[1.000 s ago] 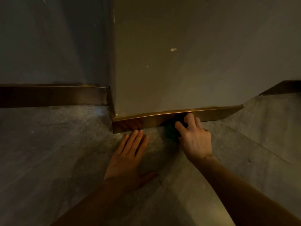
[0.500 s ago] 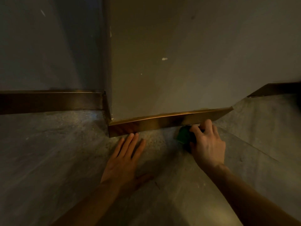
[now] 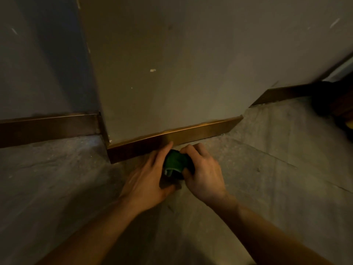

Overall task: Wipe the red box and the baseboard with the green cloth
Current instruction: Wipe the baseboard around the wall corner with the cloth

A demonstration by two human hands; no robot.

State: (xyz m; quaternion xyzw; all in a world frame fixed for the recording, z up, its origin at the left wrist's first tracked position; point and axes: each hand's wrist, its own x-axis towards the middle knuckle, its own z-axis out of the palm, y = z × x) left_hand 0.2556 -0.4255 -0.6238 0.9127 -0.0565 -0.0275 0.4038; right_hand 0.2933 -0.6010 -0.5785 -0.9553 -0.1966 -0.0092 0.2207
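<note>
Green cloth, bunched into a tight wad, now sits between our two hands just off the floor, at about six o'clock from the middle of the bronze-coloured baseboard that runs along the foot of the pillar. Half a second ago our right hand alone held it, pressed against the right part of that strip, while our left hand lay flat on the floor with fingers spread. Since then the left hand has lifted off the stone and come in beside the cloth, and the right hand has drawn the wad back from the metal and toward the left.

Our right hand curls around the cloth from three o'clock, fingers bent over its top and thumb tucked under its near edge, so it grips the wad. Our left hand cups the cloth from nine o'clock with fingers fairly straight, their tips reaching up to the lower edge of the baseboard; its thumb lies beneath the wad. Whether the left hand truly pinches the fabric or only rests against it, we cannot tell.

The cloth itself looks clear of the baseboard, just below it. A pale folded hem shows at its near side, toward six o'clock. The grey stone floor spreads around both forearms, and a second length of baseboard runs along the wall at nine o'clock.
</note>
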